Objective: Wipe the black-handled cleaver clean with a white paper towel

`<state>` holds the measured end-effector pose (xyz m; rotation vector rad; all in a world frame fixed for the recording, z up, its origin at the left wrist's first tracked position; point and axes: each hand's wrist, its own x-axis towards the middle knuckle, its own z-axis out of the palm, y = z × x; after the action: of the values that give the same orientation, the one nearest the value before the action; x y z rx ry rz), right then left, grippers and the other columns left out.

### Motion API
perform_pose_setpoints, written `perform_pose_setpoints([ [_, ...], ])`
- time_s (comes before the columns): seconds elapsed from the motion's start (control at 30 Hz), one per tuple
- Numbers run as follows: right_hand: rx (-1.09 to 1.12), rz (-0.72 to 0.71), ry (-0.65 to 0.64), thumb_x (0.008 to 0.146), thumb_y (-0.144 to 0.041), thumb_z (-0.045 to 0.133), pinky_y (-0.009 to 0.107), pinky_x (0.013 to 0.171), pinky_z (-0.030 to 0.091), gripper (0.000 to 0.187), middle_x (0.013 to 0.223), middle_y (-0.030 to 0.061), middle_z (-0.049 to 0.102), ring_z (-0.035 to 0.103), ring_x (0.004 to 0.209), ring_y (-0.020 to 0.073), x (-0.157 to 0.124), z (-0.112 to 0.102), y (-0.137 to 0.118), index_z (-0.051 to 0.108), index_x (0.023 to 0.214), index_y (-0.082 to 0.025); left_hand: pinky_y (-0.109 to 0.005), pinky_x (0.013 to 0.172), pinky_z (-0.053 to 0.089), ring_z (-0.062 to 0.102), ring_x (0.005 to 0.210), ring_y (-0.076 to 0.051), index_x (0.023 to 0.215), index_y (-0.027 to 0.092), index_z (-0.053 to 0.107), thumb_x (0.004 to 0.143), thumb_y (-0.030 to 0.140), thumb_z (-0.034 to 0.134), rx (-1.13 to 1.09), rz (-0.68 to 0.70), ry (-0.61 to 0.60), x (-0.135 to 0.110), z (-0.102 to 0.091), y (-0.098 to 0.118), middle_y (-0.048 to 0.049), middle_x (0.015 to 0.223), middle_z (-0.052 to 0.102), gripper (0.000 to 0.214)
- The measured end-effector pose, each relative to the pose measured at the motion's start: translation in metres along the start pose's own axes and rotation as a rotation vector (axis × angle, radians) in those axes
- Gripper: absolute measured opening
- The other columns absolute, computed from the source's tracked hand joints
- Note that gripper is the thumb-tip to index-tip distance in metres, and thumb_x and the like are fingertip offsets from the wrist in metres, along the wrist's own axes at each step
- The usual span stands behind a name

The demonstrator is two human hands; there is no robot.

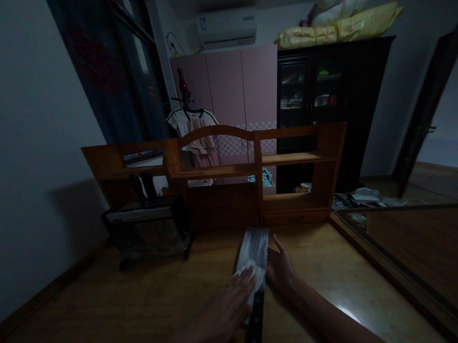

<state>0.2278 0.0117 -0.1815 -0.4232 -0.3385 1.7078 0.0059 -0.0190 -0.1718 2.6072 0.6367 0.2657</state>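
Note:
A broad cleaver lies on the wooden desk [106,311], its steel blade [255,242] pointing away from me and its dark handle [254,326] towards me. My left hand [224,310] lies over the blade with its fingers laid flat on a white cloth [254,272], pressing the cloth onto the steel. My right hand [280,268] rests on the desk against the blade's right edge, fingers stretched out and thumb raised, holding nothing.
A wooden shelf unit [221,167] stands along the back of the desk. A black wire rack [147,227] sits at its left. The desk's right edge [371,251] drops to the floor. A dark cabinet [325,95] and a pink wardrobe [228,84] stand behind.

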Motion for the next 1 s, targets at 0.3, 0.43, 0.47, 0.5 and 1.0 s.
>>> perform_pose_setpoints([
  [0.3, -0.020, 0.010, 0.090, 0.089, -0.049, 0.051, 0.040, 0.074, 0.055, 0.041, 0.075, 0.0130, 0.073, 0.070, 0.079, 0.0279, 0.000, 0.000, -0.002, 0.067, 0.083, -0.011, -0.044, 0.121, 0.016, 0.015, 0.146, -0.023, 0.153, 0.032, 0.016, 0.103, 0.036, 0.027, -0.102, 0.141, -0.059, 0.006, -0.028, 0.010, 0.0000, 0.160, 0.013, 0.052],
  [0.43, -0.025, 0.005, 0.059, 0.089, -0.049, 0.051, 0.040, 0.076, 0.054, 0.041, 0.077, 0.0131, 0.073, 0.070, 0.080, 0.0279, 0.003, -0.003, -0.002, 0.068, 0.083, -0.011, -0.043, 0.120, 0.019, 0.020, 0.145, -0.021, 0.151, 0.035, 0.022, 0.103, 0.031, 0.025, -0.085, 0.164, -0.053, 0.011, -0.028, 0.002, 0.0005, 0.159, 0.019, 0.048],
  [0.47, -0.022, 0.004, 0.050, 0.089, -0.049, 0.051, 0.040, 0.076, 0.054, 0.042, 0.077, 0.0132, 0.073, 0.070, 0.080, 0.0280, 0.004, -0.004, -0.002, 0.068, 0.083, -0.011, -0.044, 0.119, 0.019, 0.020, 0.145, -0.022, 0.152, 0.034, 0.021, 0.103, 0.032, 0.029, -0.067, 0.181, -0.055, 0.013, -0.026, -0.001, -0.0002, 0.159, 0.020, 0.050],
  [0.5, -0.019, 0.006, 0.045, 0.089, -0.049, 0.051, 0.040, 0.077, 0.054, 0.042, 0.077, 0.0133, 0.073, 0.070, 0.080, 0.0281, 0.005, -0.005, -0.002, 0.068, 0.083, -0.011, -0.045, 0.119, 0.019, 0.019, 0.146, -0.023, 0.152, 0.034, 0.020, 0.101, 0.034, 0.034, -0.044, 0.204, -0.061, 0.015, -0.025, -0.003, -0.0013, 0.159, 0.019, 0.053],
  [1.0, -0.005, 0.014, 0.022, 0.089, -0.050, 0.051, 0.041, 0.078, 0.053, 0.042, 0.079, 0.0126, 0.073, 0.070, 0.082, 0.0286, -0.001, 0.002, -0.001, 0.068, 0.088, -0.011, -0.047, 0.120, 0.015, 0.015, 0.147, -0.022, 0.152, 0.031, 0.019, 0.101, 0.026, 0.031, 0.071, 0.182, -0.044, 0.013, -0.029, -0.001, -0.0005, 0.159, 0.017, 0.053],
])
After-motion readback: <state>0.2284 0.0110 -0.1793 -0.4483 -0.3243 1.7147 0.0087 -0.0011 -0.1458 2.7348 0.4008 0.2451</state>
